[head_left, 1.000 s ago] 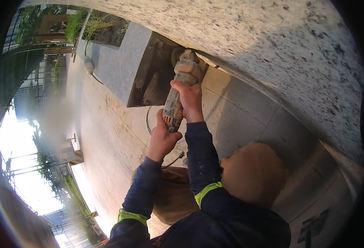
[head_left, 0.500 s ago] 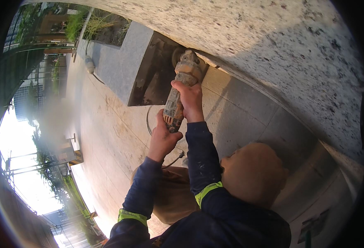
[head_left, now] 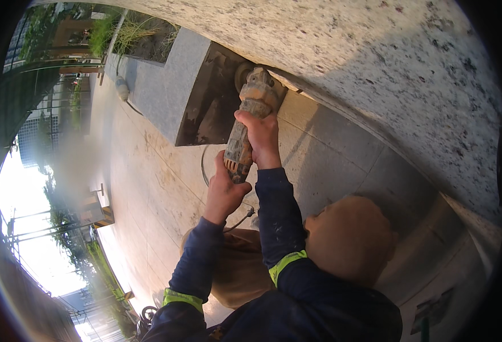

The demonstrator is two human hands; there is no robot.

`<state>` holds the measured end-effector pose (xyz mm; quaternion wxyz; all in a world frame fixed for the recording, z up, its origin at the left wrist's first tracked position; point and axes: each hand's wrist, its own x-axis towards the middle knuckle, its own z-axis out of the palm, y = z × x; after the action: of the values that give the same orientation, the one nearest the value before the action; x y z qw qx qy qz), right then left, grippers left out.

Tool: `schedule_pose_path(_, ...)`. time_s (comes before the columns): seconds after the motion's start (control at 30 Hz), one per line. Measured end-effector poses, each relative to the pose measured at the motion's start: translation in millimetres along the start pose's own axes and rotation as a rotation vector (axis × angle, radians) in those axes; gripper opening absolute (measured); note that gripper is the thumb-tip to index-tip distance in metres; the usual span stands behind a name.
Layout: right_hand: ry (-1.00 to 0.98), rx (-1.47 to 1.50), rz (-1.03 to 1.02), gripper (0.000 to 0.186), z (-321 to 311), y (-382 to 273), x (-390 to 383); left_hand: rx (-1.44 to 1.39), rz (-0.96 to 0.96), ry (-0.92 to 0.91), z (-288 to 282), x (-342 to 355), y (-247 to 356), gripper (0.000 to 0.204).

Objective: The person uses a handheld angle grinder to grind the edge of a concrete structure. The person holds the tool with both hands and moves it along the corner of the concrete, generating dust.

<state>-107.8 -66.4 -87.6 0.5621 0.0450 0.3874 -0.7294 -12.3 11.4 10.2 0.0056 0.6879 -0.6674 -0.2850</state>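
Note:
A dusty, worn angle grinder (head_left: pixel 253 108) is held in both my hands. My right hand (head_left: pixel 262 137) wraps round the middle of its body, thumb on top. My left hand (head_left: pixel 224 191) grips the rear end by the vent slots. At the far end, the grinder's disc (head_left: pixel 242 76) sits against the dark end face (head_left: pixel 214 94) of a grey stone block, close beneath the speckled granite slab (head_left: pixel 387 62). The grinder's head hides part of the disc, so exact contact is hard to tell.
The granite slab overhangs the right side. A cable (head_left: pixel 205 165) runs behind my left hand, and a cord connector (head_left: pixel 122 89) lies by the grey stone block (head_left: pixel 165 85). Paving (head_left: pixel 159 176) spreads to the left. Plants (head_left: pixel 131 34) grow in a bed at the far left.
The grinder's head and my hands have shifted very slightly to the left. My grip is the same. A dark wheeled thing now shows at the lower left, beside my left sleeve.

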Motion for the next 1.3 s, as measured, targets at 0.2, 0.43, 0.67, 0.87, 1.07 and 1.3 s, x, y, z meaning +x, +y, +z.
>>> schedule_pose_path(0.2, -0.038, 0.03, 0.005, 0.047, -1, -5, -3, -0.011, 0.029, 0.013, 1, 2, -5, 0.088)
schedule_pose_path(0.43, -0.053, 0.1, 0.056, 0.049, -3, -1, -12, 0.129, 0.037, 0.002, -10, 1, -6, 0.088)
schedule_pose_path(0.67, 0.107, -0.01, 0.217, 0.038, 11, -9, -19, 0.083, -0.015, -0.134, -41, -5, 11, 0.092)
schedule_pose_path(0.87, 0.229, -0.052, 0.225, 0.04, 8, -11, -18, 0.069, -0.077, -0.2, -44, -2, 18, 0.092)
schedule_pose_path(1.07, 0.196, -0.007, 0.275, 0.041, 15, -22, -30, 0.08, -0.059, -0.248, -73, -7, 36, 0.091)
schedule_pose_path(1.3, 0.071, 0.037, 0.227, 0.044, 17, -13, -30, 0.065, -0.098, -0.188, -60, -2, 31, 0.092)
